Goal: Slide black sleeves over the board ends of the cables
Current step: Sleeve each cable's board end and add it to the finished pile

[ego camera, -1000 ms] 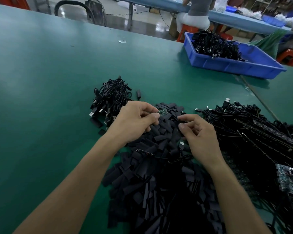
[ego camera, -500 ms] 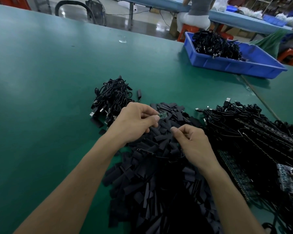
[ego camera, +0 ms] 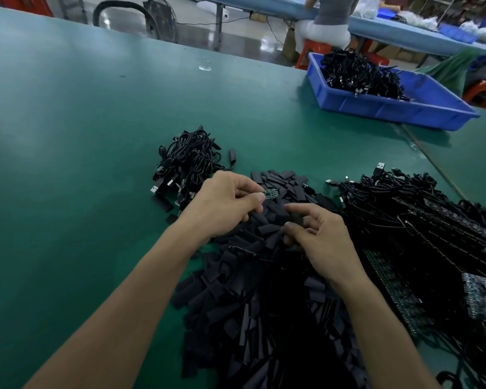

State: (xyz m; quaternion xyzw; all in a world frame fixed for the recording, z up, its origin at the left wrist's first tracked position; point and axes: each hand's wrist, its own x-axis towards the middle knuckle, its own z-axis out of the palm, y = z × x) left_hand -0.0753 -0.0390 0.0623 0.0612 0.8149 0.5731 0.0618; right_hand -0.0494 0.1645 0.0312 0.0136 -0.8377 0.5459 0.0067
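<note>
My left hand (ego camera: pixel 226 204) pinches the board end of a cable, and the small green circuit board (ego camera: pixel 271 193) sticks out past thumb and forefinger. My right hand (ego camera: pixel 321 237) hovers just right of and below it, pinching a short black sleeve (ego camera: pixel 295 219) between thumb and fingers. Both hands are over a big heap of loose black sleeves (ego camera: pixel 267 299) on the green table. Sleeve and board are a few centimetres apart and do not touch. The cable itself is hidden under my hands.
A bundle of black USB cables (ego camera: pixel 187 164) lies left of my left hand. A tangle of cables with board strips (ego camera: pixel 421 220) fills the right side. A blue bin (ego camera: pixel 390 108) of cables stands at the back right. A seated person (ego camera: pixel 331 21) is at the far bench.
My right hand drew back out of the heap with a sleeve pinched in it and lifted toward the board. My left hand stayed put, still holding the board end.
</note>
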